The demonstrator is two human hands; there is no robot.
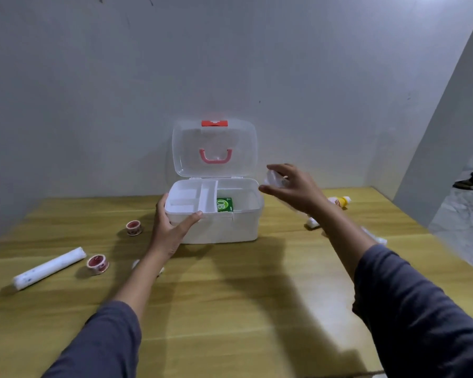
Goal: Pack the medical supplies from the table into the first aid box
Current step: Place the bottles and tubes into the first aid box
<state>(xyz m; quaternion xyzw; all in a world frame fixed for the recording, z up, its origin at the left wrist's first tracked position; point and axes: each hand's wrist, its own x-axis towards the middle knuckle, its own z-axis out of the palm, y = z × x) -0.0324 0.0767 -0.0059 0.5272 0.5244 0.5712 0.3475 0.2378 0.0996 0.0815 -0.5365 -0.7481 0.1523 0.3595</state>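
The white first aid box [238, 227] stands open on the wooden table [230, 309], its clear lid [215, 147] with a pink handle tipped back upright. A white divided tray [191, 200] fills the box's left half; a green packet [225, 204] lies in the right half. My left hand [172, 227] grips the box's front left corner at the tray rim. My right hand [290, 186] hovers just right of the box, shut on a small clear packet [275, 179]. Two tape rolls [133, 227] [97, 263] and a long white bandage roll [48, 268] lie at the left.
A yellow-capped tube [340, 201] and white items [311, 222] lie to the right, partly behind my right forearm. A small white thing [136, 264] peeks out beside my left forearm. The wall stands close behind the box. A person's foot [467, 184] shows at the far right.
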